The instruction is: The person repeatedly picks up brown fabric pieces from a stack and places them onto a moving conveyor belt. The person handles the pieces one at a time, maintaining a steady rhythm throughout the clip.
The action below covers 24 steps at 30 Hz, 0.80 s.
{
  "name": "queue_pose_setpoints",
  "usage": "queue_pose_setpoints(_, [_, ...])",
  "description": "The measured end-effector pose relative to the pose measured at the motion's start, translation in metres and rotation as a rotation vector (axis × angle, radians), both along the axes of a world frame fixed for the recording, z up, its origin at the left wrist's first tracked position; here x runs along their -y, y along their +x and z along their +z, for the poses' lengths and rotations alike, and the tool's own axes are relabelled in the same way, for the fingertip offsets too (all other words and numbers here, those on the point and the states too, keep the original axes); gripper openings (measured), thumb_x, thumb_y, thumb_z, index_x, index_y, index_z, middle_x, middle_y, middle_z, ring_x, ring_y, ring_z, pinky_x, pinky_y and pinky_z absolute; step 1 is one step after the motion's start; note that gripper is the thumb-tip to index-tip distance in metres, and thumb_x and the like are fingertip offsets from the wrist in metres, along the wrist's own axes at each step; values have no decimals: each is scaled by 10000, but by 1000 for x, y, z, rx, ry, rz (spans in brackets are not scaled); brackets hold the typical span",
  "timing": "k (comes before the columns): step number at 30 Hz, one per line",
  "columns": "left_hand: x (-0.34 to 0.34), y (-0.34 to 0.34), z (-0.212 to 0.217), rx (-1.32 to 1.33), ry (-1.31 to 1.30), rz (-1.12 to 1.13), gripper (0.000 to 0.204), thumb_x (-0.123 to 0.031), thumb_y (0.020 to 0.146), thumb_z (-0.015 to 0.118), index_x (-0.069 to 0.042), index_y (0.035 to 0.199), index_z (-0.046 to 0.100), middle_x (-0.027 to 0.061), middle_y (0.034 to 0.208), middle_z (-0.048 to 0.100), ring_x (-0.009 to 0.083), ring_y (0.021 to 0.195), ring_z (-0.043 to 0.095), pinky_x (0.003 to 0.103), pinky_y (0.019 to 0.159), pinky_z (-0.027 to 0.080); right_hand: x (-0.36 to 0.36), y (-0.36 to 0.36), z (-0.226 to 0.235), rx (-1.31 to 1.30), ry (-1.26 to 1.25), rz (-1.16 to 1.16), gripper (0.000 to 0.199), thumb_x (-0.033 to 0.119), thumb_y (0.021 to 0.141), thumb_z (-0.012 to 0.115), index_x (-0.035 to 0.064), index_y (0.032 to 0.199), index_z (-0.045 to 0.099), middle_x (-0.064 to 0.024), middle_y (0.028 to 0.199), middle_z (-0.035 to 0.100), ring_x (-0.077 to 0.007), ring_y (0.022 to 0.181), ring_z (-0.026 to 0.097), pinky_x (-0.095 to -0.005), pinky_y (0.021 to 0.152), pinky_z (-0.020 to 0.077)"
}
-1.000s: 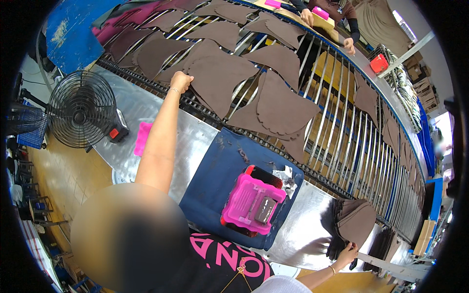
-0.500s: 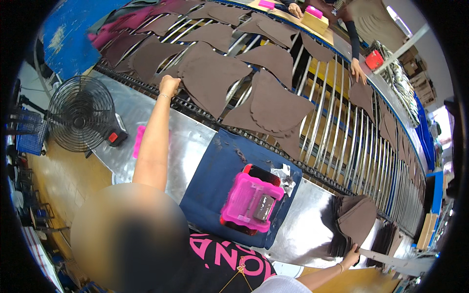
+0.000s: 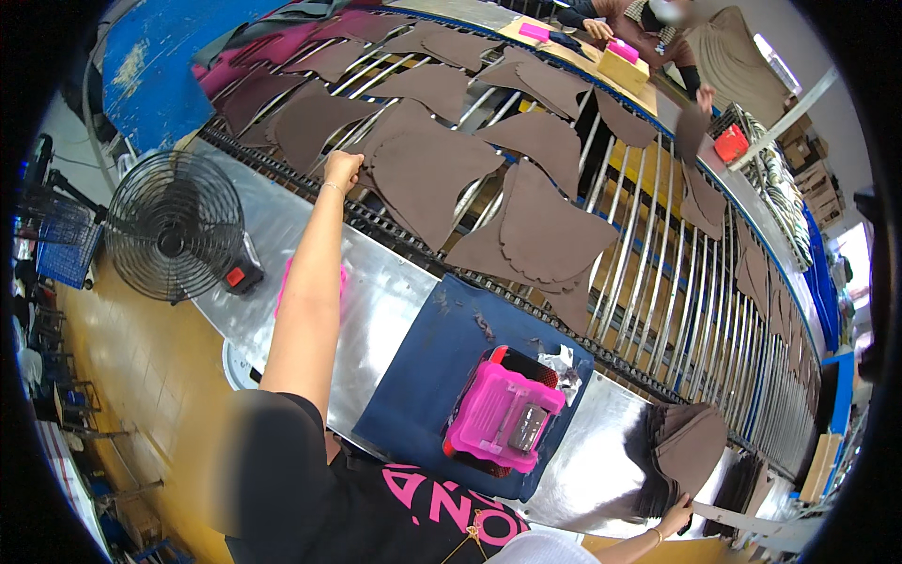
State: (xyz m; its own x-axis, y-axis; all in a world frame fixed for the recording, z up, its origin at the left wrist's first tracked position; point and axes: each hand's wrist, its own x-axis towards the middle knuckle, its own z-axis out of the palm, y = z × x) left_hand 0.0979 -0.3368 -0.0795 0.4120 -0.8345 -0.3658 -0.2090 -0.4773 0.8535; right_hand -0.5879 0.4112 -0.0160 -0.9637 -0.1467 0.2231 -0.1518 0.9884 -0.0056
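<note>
My left hand [image 3: 344,171], arm stretched far out, is closed at the left edge of a large brown cut-out sheet [image 3: 427,164] lying on a conveyor of metal rods. Its fingertips are partly hidden. Other brown cut-out sheets [image 3: 554,226] overlap beside it, some with scalloped edges. At the lower right, my right hand [image 3: 675,519] grips the near tip of a stack of brown cut-outs [image 3: 691,437] on the metal table. Across the conveyor, a co-worker has one hand [image 3: 597,28] near a pink block and raises a blurred brown piece [image 3: 692,132] with the other.
A blue mat [image 3: 404,385] carries a pink tray [image 3: 503,414] and crumpled white paper [image 3: 562,371]. A black fan [image 3: 174,230] stands at the left. The conveyor's chain [image 3: 413,246] runs along the metal table [image 3: 376,301]. Another dark stack [image 3: 740,484] lies at the far right.
The co-worker has lifted a brown piece off the rods. The view has shifted slightly; my left hand stays at the sheet's edge and my right hand at the stack.
</note>
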Motion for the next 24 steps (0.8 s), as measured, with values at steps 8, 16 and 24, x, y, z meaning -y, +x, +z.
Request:
queue_pose_setpoints(8, [2, -20, 16, 209, 29, -42, 133, -140, 754, 674, -23, 813, 692, 98, 678, 664, 174, 504, 622, 284, 454, 478, 2, 8, -1, -22, -3, -37, 622, 527, 935, 384, -20, 1183, 546, -264, 1077, 613, -434, 991, 582, -501, 842, 456])
queue_pose_setpoints(16, [7, -12, -2, 217, -70, -53, 220, -26, 765, 651, -59, 982, 671, 63, 708, 663, 120, 461, 529, 274, 408, 379, -13, -1, -8, -55, 5, -17, 618, 525, 933, 392, -10, 1202, 542, -250, 1096, 612, -431, 1007, 575, -498, 855, 449])
queue_pose_setpoints(24, [9, 5, -12, 304, -89, -58, 191, -147, 699, 655, -78, 871, 701, 90, 759, 693, 183, 595, 654, 307, 627, 503, -7, -1, -6, -21, -28, -2, 618, 522, 928, 411, -17, 1199, 545, -246, 1100, 613, -411, 1020, 576, -478, 870, 445])
